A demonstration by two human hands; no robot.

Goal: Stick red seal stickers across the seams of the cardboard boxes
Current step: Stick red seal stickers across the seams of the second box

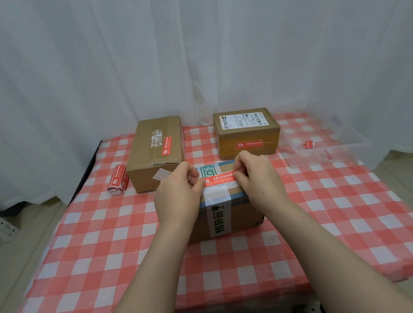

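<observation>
White curtains (192,57) hang behind a table covered with a red-and-white checked cloth (108,240). At the far left of the cloth lies a sticker roll (117,181), red with white print, just beside the left box (151,166). That cardboard box stands with its long axis running away from the camera. A placed sticker (167,146) lies lengthwise on its top, near the right edge.

In the middle, nearest the person, sits the near box (240,215). A white printed tape band (219,220) runs front to back over its top and down its near face. The red seal sticker (221,178) lies on the box top with its long axis left to right, the right end a little higher in the view, crossing the tape band. The left hand (178,191) holds the sticker's left end, thumb on top and fingers curled. The right hand (257,174) pinches the right end between thumb and forefinger. The hands are apart, one at each end, with the sticker stretched between them.

Behind and to the right stands the right box (246,128), with a shipping label on top and a front sticker (249,144) lying level across its near face. Farthest right rests a clear tray (349,144), with red scraps (308,144) showing inside it.
</observation>
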